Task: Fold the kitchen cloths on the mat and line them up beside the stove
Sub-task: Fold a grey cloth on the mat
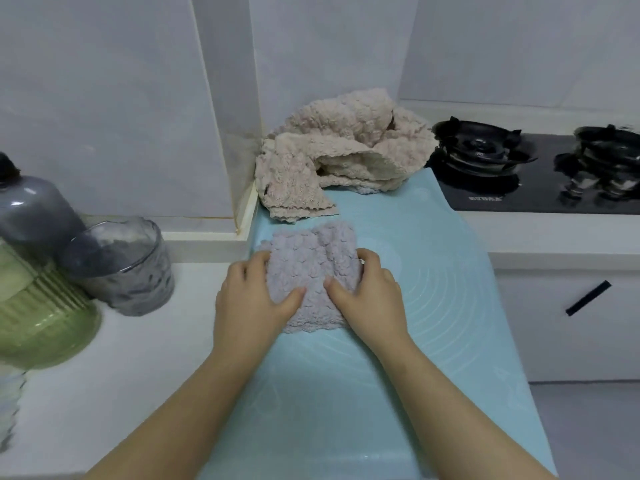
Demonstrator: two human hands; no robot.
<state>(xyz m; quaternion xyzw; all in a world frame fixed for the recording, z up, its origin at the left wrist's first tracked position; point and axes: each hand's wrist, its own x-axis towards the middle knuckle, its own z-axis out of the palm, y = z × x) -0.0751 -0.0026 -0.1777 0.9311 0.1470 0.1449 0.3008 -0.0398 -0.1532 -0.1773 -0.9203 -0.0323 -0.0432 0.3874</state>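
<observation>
Across the white counter (138, 358) lies a pale blue mat (433, 271), running from the near edge back toward the wall. Beside the mat's far right corner sits the black stove (512, 192), with one burner close to that corner. On the mat's far end, spilling off its far left corner against the wall, is a rumpled, unfolded heap of beige cloths (339, 150). Left of the mat, well apart from it, stand a green ribbed jar (41, 317) and a grey bottle (31, 209); a smoky glass tumbler (128, 268) stands nearer the mat than either. Near the mat's left edge, just in front of the beige heap, lies a lilac cloth (311, 258), bunched into a rough square. The left hand (252, 299) grips the cloth's left side, fingers curled over the edge and thumb lying across the top. The right hand (370, 296) holds the right side the same way, fingers curled round the edge and thumb pressed on top. The two thumb tips are near each other but apart.
</observation>
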